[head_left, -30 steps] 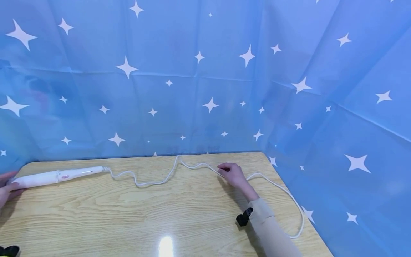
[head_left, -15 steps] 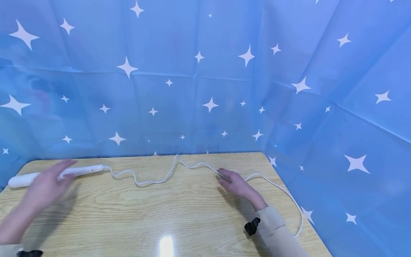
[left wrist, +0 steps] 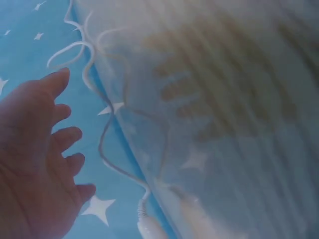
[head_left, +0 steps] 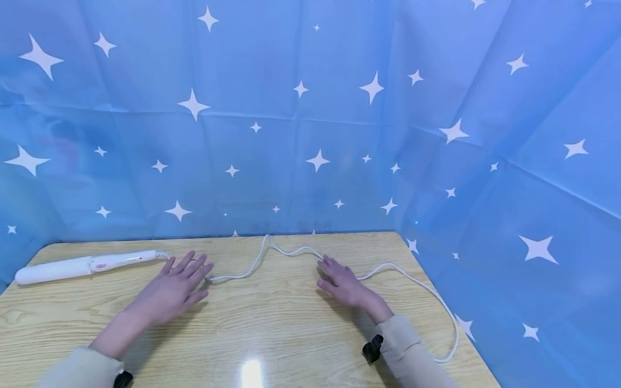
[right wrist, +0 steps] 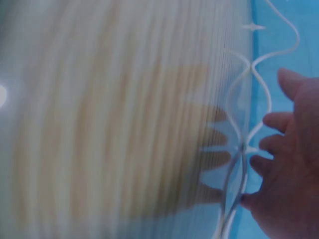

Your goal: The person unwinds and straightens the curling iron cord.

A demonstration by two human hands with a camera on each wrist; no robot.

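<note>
A long white hair iron [head_left: 92, 265] with a pink button lies at the back left of the wooden table. From its coiled collar a white cord [head_left: 233, 277] runs right along the table's back. My left hand [head_left: 167, 293] is spread flat, palm down, its fingertips over the cord just right of the iron. In the left wrist view, that hand [left wrist: 35, 164] has spread fingers and grips nothing; the iron's cord end [left wrist: 151, 227] shows at the bottom. My right hand [head_left: 344, 283] also has extended fingers, overlapping the cord further right. The right wrist view shows the cord [right wrist: 269, 94] beside its fingertips.
The table [head_left: 271, 318] has a glossy wood-grain top with a bright reflection near the front. A blue star-patterned curtain [head_left: 271, 134] stands along its back and right edges. The cord's far stretch [head_left: 451, 318] curves along the table's right side.
My left hand has left the hair iron's far left end and moved right to the cord. My right hand's fingers have straightened out from a closer curl, near the same place.
</note>
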